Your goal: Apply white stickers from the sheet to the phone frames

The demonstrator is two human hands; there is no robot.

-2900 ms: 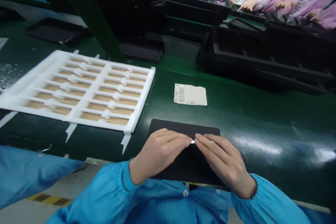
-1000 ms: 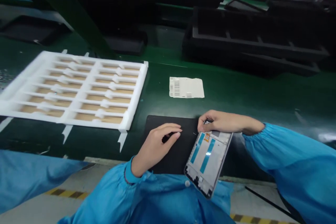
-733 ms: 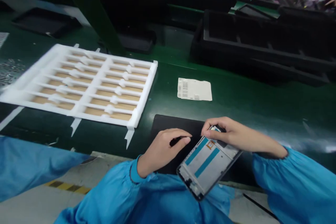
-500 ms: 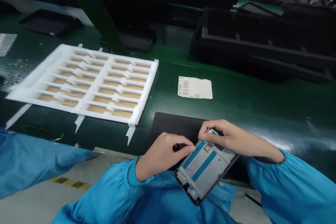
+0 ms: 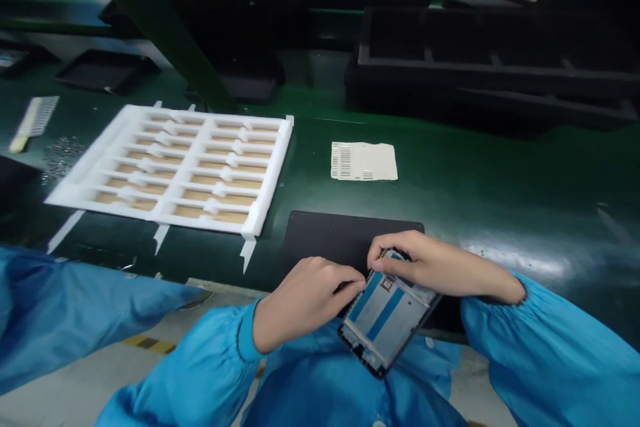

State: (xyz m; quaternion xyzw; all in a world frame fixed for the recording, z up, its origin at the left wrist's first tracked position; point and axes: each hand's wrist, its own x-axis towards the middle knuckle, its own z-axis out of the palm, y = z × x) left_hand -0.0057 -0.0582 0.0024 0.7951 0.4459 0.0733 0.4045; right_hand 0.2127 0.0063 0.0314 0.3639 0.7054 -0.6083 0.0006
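An opened phone frame [image 5: 401, 330], silver-grey inside with two blue strips and a small copper-coloured square, is held tilted over the table's front edge. My right hand [image 5: 423, 265] grips its upper end, thumb across the inner face and fingers around the far edge. My left hand [image 5: 307, 303] is closed, with thumb and forefinger pinched at the frame's upper left edge. Whether a small part sits between those fingertips is hidden. Beneath and behind the hands lies a black mat [image 5: 340, 233] on the green table.
A white foam tray [image 5: 256, 220] with slots stands to the left, near loose small metal parts [image 5: 63, 155] and a brush [image 5: 35, 121]. Beyond the mat lies a white sheet with printed bars [image 5: 377, 161]. Black bins [image 5: 475, 67] line the back. A co-worker's blue sleeve [image 5: 75, 307] is at left.
The camera view has shifted slightly, bringing the brush into sight at left. Both hands keep nearly the same hold on the phone frame.
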